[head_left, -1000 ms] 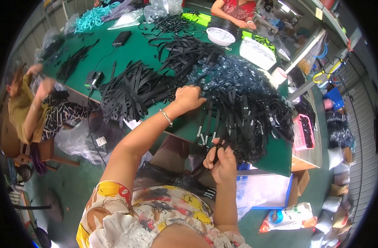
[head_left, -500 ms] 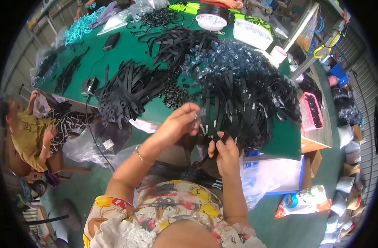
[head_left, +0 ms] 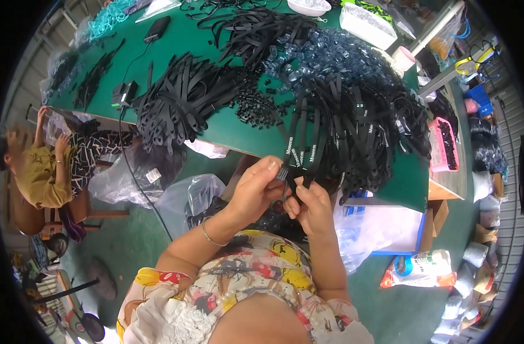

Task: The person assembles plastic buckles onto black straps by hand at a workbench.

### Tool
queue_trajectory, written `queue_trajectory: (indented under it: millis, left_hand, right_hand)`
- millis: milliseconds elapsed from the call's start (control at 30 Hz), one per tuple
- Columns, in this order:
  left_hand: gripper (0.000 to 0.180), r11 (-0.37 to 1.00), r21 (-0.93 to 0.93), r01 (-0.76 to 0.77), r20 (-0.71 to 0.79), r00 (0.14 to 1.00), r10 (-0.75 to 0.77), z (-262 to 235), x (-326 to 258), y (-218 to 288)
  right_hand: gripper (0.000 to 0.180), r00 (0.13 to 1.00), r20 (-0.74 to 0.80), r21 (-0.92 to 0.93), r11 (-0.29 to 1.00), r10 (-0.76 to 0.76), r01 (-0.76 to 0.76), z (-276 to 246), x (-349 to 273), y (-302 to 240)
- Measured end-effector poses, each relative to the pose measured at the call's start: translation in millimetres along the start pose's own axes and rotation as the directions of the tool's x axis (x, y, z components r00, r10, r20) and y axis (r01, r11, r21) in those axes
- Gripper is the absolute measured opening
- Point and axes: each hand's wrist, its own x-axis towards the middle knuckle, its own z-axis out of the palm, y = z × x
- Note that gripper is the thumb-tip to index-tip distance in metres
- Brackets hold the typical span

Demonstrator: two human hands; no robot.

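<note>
My left hand is closed in a pinch on a small translucent plastic piece, in front of the table's near edge. Close beside it, my right hand grips a black strap that carries white lettering. The plastic piece is right next to the strap; whether they touch is hard to tell. Beyond my hands, a heap of black straps hangs over the table's edge. Behind that lies a pile of similar translucent plastic pieces, and small black parts are scattered to its left.
Another bundle of black straps lies on the green table to the left, by a small black box. A pink basket stands at right. A seated person is at far left. Plastic bags lie below the table.
My left hand has come down and right with the plastic piece, close to the strap in my right hand. The view has shifted, so the table sits higher in the picture.
</note>
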Motion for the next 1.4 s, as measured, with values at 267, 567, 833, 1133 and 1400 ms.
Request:
queue_trajectory:
  millis: [267,567,833,1133,1400]
  left_hand:
    - [0.021,0.99,-0.13,-0.056,0.036,0.998,0.061,-3.4,-0.4,0.4]
    - [0.027,0.999,-0.03,-0.013,-0.072,0.997,0.011,-0.4,-4.6,2.4]
    - [0.025,0.999,0.019,0.034,-0.037,0.999,-0.033,-3.9,-8.0,-2.2]
    - [0.025,0.998,-0.043,0.038,-0.025,0.999,-0.039,-12.7,-8.7,-5.4]
    - [0.024,0.999,-0.028,0.042,-0.018,0.999,-0.043,-14.5,-10.8,-7.9]
  right_hand:
    - [0.015,0.998,0.036,0.055,0.997,0.044,-0.046,-1.8,1.8,1.4]
    - [0.016,0.996,0.041,-0.193,0.978,0.082,-0.072,2.0,3.4,-1.4]
    - [0.014,0.999,0.031,-0.301,0.954,0.014,-0.004,2.6,3.9,1.2]
    - [0.012,0.999,-0.045,-0.431,0.902,-0.009,-0.011,5.0,2.2,-0.4]
    - [0.011,0.999,-0.039,-0.472,0.881,-0.017,-0.003,2.8,1.6,2.4]
